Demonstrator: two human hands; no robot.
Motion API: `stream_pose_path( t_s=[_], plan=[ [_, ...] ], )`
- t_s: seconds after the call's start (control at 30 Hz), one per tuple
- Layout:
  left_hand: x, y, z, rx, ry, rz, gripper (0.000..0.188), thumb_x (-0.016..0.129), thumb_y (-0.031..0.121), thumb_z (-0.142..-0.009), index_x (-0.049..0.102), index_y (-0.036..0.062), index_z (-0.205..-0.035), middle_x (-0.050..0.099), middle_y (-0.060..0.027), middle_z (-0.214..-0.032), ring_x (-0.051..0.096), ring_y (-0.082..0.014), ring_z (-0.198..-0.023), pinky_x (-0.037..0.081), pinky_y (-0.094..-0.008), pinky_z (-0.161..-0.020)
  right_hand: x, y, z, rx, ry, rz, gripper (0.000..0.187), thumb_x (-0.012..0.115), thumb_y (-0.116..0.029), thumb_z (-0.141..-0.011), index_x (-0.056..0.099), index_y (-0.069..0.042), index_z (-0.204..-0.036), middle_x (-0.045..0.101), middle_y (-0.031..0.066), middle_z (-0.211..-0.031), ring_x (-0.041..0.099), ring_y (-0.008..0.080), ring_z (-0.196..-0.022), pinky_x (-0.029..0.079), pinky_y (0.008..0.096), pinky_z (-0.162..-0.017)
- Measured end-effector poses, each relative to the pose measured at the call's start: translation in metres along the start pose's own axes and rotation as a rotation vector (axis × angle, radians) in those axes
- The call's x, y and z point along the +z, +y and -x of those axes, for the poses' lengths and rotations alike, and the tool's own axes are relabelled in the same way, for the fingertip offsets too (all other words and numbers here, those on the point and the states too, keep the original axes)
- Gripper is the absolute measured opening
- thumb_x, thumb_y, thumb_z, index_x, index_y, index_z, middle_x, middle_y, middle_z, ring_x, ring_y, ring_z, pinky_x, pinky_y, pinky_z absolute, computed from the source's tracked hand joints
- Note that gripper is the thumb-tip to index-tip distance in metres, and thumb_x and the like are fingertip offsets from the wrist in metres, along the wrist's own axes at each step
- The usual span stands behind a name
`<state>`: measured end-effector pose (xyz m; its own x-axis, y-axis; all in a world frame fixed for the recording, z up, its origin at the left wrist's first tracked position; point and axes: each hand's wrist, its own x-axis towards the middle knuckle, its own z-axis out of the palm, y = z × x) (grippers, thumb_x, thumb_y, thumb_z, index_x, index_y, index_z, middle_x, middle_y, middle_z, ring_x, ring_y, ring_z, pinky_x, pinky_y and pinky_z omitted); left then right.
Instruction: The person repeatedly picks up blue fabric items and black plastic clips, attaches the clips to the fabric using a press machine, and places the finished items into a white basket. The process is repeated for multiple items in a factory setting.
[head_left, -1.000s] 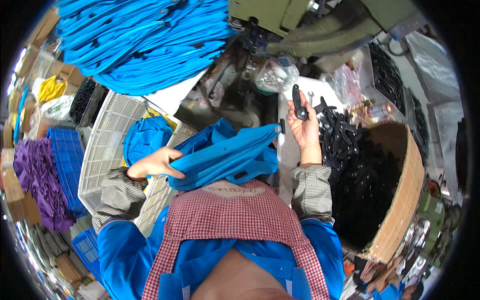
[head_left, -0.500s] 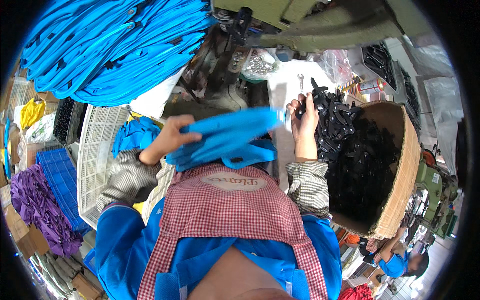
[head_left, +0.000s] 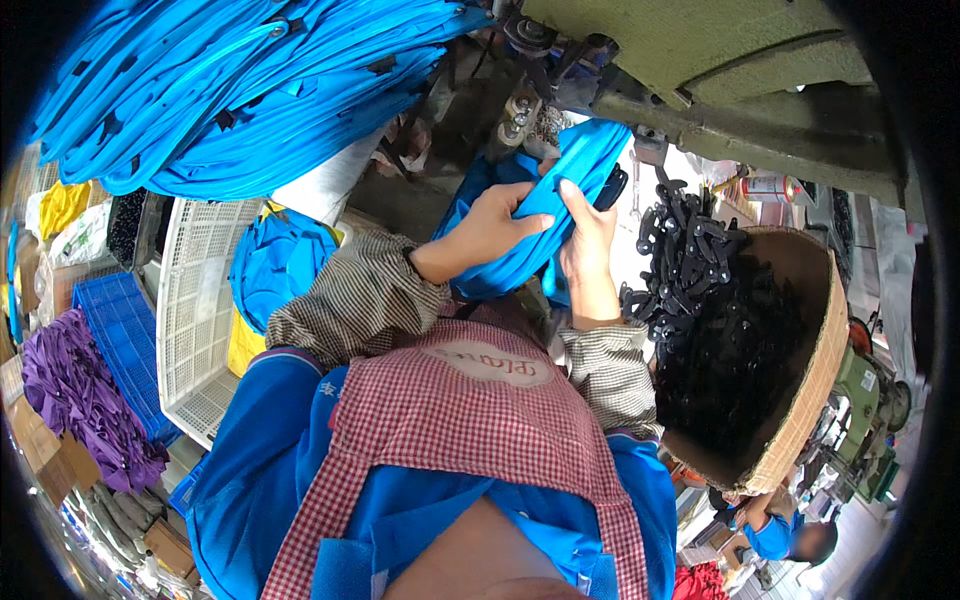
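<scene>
A folded length of blue fabric (head_left: 590, 155) is stretched up between my hands, below the green machine. My left hand (head_left: 490, 230) is closed on it, the thumb lying along the near side. Just to the right, my right hand (head_left: 590, 245) pinches the same fabric, its thumb pointing up. A small black plastic piece (head_left: 614, 187) shows behind the right hand's fingers; I cannot tell how it is held. More of the blue cloth hangs down in front of my apron. Black plastic pieces (head_left: 690, 235) are heaped beside my right hand.
A cardboard box (head_left: 825, 350) full of black pieces stands at the right. Overhead juts a green machine (head_left: 740, 60). A big stack of blue fabric (head_left: 250, 110) fills the upper left, above a white plastic basket (head_left: 195, 290). A person (head_left: 775, 535) is at the lower right.
My left hand has moved right and up, bringing the blue fabric over to my right hand. The right hand now grips the fabric too. The view has shifted slightly.
</scene>
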<state>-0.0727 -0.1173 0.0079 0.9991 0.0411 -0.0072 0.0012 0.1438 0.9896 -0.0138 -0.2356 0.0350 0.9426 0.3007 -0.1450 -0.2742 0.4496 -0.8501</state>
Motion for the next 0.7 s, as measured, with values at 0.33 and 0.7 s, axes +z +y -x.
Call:
stream_pose_path(
  t_s=[0.33,0.7],
  plan=[
    [-0.028,0.019,-0.023,-0.114,-0.023,0.209,0.012,0.056,0.01,-0.086,0.059,-0.0007,-0.088,0.06,0.0004,-0.079,0.053,-0.0045,-0.074,0.044,-0.0213,-0.067,0.016,-0.001,-0.032,-0.01,0.007,0.09,0.034,0.065,-0.003,-0.077,0.053,0.0,-0.109,0.06,0.0069,-0.099,0.057,0.0165,-0.089,0.044,0.0288,-0.083],
    [-0.054,0.017,-0.053,-0.225,0.164,0.406,0.015,0.058,0.015,-0.085,0.06,0.0014,-0.089,0.061,0.0001,-0.08,0.053,-0.0051,-0.072,0.044,-0.0207,-0.065,0.043,0.011,-0.086,0.017,0.042,0.239,0.027,0.066,0.002,-0.07,0.058,0.0,-0.096,0.061,0.0087,-0.096,0.056,0.0188,-0.088,0.044,0.0304,-0.081]
  ],
)
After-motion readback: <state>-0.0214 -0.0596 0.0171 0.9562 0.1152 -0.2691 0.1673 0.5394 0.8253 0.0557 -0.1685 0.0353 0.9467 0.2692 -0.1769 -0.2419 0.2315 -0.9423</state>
